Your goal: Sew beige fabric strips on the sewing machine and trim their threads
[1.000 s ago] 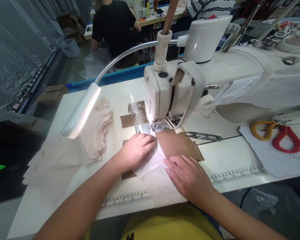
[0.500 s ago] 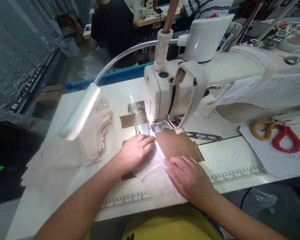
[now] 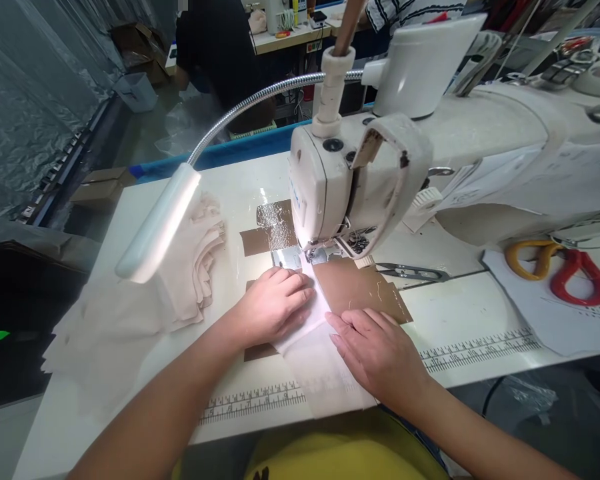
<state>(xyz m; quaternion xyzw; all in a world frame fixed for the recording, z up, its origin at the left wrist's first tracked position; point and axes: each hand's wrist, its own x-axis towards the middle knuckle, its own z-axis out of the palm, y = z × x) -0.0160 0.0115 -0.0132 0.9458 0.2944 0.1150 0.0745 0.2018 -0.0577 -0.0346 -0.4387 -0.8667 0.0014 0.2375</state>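
A strip of thin white fabric (image 3: 313, 370) runs from the table's front edge up to the needle area of a white sewing machine (image 3: 320, 187). My left hand (image 3: 275, 307) lies on the fabric's left side, palm down, fingers flat and close together, just in front of the presser foot (image 3: 310, 255). On the right edge, my right hand (image 3: 380, 350) pinches the fabric between thumb and forefinger, its other fingers resting over a brown sheet (image 3: 357, 287). That sheet lies flat beside the foot. Cloth under my left palm is hidden.
Left of the machine lies a stack of pale fabric pieces (image 3: 190, 267) beneath a lit lamp (image 3: 160, 223). Thread snips (image 3: 413, 272) and scissors with red and yellow handles (image 3: 580, 277) lie right. A printed ruler (image 3: 480, 350) follows the front edge. Another person (image 3: 220, 60) sits beyond.
My left hand has shifted slightly right, and the fabric's fold beside it looks straighter. My right hand keeps nearly the same place. The person beyond has moved a little left in view.
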